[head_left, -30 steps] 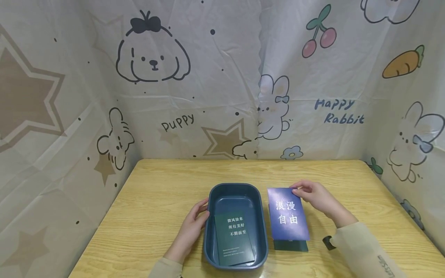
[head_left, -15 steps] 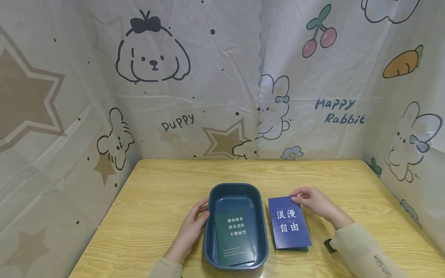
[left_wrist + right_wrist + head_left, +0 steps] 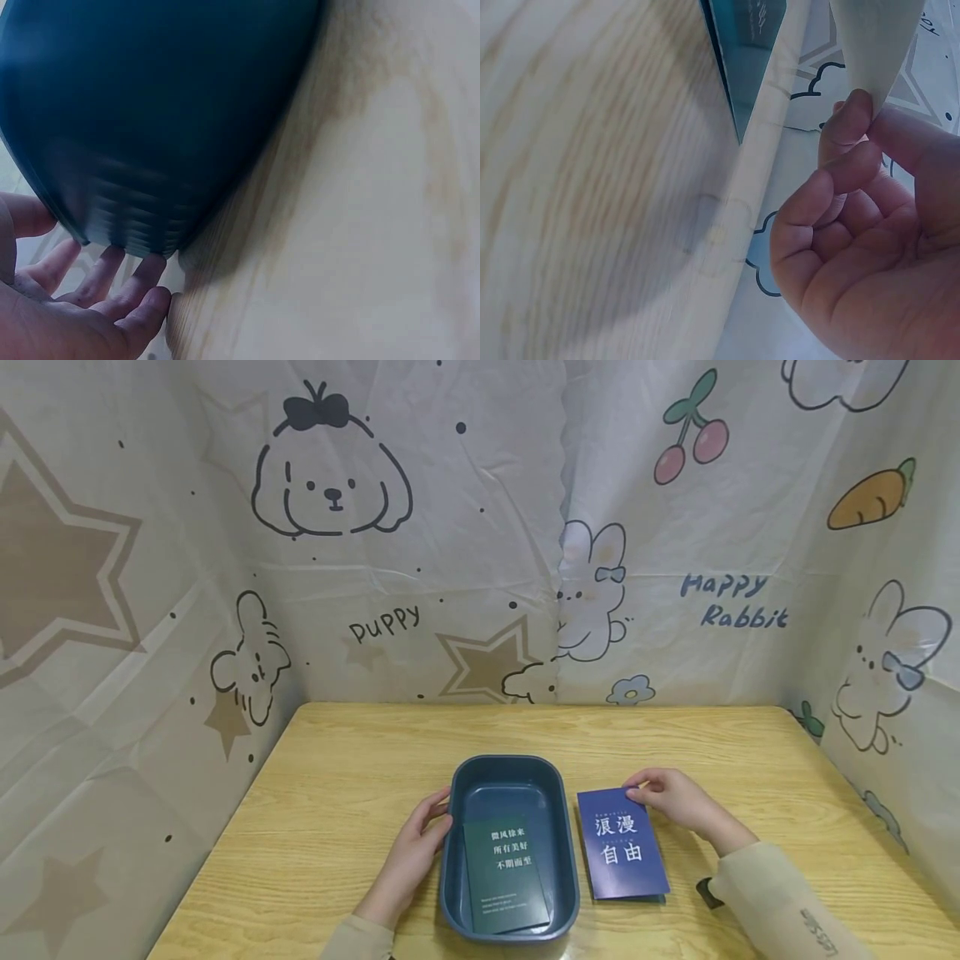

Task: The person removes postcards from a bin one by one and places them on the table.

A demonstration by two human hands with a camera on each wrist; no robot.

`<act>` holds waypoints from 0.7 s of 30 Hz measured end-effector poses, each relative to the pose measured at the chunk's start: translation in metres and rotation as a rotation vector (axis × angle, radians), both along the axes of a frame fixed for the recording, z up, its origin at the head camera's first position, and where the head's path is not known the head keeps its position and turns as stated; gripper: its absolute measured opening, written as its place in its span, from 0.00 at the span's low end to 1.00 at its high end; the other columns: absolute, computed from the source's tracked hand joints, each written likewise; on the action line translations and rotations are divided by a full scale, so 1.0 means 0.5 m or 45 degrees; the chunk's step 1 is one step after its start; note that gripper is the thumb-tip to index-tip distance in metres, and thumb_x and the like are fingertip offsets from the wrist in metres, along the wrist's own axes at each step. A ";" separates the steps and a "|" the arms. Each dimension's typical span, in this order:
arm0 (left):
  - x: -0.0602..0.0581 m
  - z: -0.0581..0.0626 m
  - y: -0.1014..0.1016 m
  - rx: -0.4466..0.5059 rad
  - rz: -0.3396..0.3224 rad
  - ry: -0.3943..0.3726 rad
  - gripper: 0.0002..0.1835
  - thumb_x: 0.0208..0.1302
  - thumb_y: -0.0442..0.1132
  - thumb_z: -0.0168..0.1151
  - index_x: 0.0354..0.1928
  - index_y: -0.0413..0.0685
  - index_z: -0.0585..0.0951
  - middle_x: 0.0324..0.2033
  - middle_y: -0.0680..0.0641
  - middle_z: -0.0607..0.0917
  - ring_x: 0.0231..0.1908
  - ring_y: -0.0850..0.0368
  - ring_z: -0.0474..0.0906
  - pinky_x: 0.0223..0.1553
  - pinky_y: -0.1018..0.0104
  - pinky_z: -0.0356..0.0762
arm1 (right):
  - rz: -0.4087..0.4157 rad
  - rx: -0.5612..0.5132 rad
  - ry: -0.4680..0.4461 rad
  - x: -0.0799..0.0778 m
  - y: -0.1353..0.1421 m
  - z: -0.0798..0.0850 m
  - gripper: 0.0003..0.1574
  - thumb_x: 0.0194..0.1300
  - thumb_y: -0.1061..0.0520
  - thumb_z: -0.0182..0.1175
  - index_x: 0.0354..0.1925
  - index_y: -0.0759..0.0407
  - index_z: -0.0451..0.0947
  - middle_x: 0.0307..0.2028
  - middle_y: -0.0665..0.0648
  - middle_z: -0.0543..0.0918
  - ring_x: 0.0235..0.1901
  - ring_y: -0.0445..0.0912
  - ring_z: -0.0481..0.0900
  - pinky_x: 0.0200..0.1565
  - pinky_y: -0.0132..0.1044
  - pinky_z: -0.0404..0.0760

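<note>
In the head view a dark blue rectangular tray [image 3: 558, 852] stands on the table, with a green card [image 3: 502, 881] bearing white writing lying inside it. My left hand [image 3: 412, 852] touches the tray's left side, its fingers loosely extended against the outer wall and the thumb at the rim. With thumb and fingertip my right hand [image 3: 678, 802] pinches the upper right corner of a purple-blue card [image 3: 622, 877] with large white characters. In the right wrist view its pale underside [image 3: 876, 45] is raised above another green card [image 3: 750, 56], which the head view mostly hides.
The wooden table [image 3: 345, 777] meets a pale printed curtain [image 3: 420, 552] at the back and sides. Both cards on the right are close beside the tray's right wall. A small dark object [image 3: 708, 893] shows by the right sleeve.
My right hand has lowered and drawn the purple-blue card nearer, so it now covers nearly all of the green card beneath. The left hand and tray have stayed in place.
</note>
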State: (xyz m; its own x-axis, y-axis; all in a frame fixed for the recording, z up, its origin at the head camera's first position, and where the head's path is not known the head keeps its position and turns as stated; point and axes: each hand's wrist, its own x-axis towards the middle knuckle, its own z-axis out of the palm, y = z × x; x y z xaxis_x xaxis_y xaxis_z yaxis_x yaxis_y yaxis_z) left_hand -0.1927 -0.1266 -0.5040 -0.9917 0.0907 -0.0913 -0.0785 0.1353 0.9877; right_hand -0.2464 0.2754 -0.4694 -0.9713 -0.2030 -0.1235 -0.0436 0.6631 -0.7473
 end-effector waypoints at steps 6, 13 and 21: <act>0.001 0.002 0.001 0.001 0.003 0.006 0.26 0.80 0.41 0.52 0.76 0.49 0.67 0.69 0.37 0.73 0.68 0.38 0.73 0.67 0.43 0.75 | -0.015 0.004 -0.008 -0.001 -0.001 -0.002 0.15 0.73 0.56 0.63 0.50 0.67 0.83 0.31 0.53 0.84 0.34 0.47 0.76 0.35 0.35 0.73; 0.005 0.008 0.003 0.012 -0.005 0.025 0.26 0.80 0.41 0.52 0.76 0.46 0.67 0.69 0.34 0.72 0.67 0.36 0.73 0.65 0.43 0.76 | -0.015 0.026 -0.005 -0.006 -0.003 -0.007 0.14 0.72 0.56 0.64 0.48 0.66 0.84 0.32 0.54 0.84 0.34 0.46 0.76 0.37 0.37 0.75; 0.003 0.007 0.001 -0.010 0.013 -0.014 0.26 0.79 0.41 0.53 0.75 0.49 0.68 0.69 0.37 0.74 0.68 0.37 0.73 0.67 0.43 0.75 | -0.062 0.085 -0.027 -0.008 -0.004 -0.008 0.13 0.72 0.56 0.64 0.48 0.64 0.84 0.33 0.54 0.83 0.36 0.47 0.75 0.38 0.37 0.74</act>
